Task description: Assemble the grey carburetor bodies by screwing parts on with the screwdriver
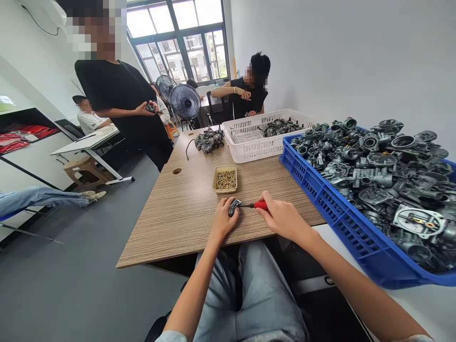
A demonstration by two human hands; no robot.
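My left hand (225, 219) is closed around a small dark grey metal part (234, 207), held low over the table near its front edge. It resembles the carburetor bodies nearby, but the fingers cover much of it. In my right hand (281, 216) is a screwdriver with a red handle (261, 204). Its dark shaft points left, and the tip meets the metal part or lies right against it; the exact contact spot is too small to tell. Just beyond my hands stands a small tan tray (214, 186) of tiny brass pieces (226, 180).
To my right, a blue crate (320, 199) is heaped with carburetors (377, 159). A white basket (245, 153) with dark parts stands behind, beside a pile of metal parts (209, 139) on the wooden table (171, 213). One person (121, 90) stands at left; another (245, 97) sits beyond the basket.
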